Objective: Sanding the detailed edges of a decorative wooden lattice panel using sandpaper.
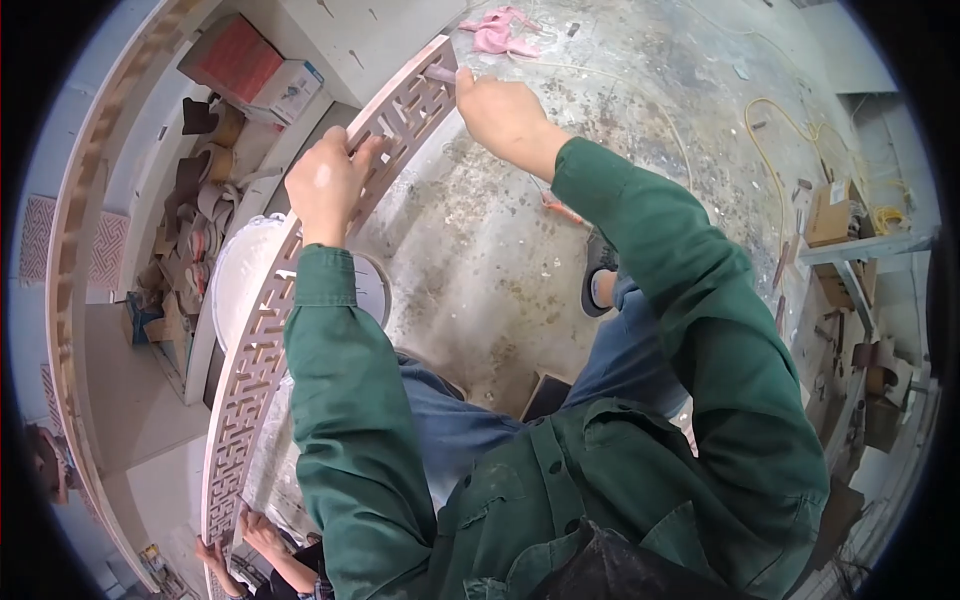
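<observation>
Dark green work jacket [640, 470], long sleeves to the wrists, cuffs plain and turned close. Fabric creased at elbows and shoulders; pale dust smudges on the front. Dark round buttons down the placket, a flapped chest pocket low on the front. Blue denim trousers [455, 425], faded over the thighs. Dark slip-on shoe [598, 280] with open heel. Left hand [325, 185] and right hand [505, 105] bare, no gloves.
</observation>
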The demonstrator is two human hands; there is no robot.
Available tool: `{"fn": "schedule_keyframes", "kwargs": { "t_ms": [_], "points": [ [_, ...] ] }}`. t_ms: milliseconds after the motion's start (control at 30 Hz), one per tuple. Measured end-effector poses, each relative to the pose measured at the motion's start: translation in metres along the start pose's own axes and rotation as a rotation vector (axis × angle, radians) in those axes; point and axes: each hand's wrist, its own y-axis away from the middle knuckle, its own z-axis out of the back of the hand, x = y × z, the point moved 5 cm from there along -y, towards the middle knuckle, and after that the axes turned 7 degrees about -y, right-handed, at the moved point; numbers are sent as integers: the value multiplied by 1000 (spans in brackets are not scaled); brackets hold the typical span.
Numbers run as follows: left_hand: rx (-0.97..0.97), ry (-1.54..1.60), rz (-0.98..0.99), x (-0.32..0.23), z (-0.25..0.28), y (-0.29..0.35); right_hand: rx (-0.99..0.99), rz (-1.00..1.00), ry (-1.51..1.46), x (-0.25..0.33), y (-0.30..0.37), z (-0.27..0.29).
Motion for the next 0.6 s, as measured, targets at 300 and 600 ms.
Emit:
{"fn": "schedule_keyframes", "kwargs": {
  "t_ms": [300, 600],
  "points": [
    [2, 18, -1, -4, -1, -1, 0, -37, -88, -22, -28, -5],
    [-45, 14, -54, -11, -5, -3, -65, -19, -142, -17, -47, -5]
  ]
}}
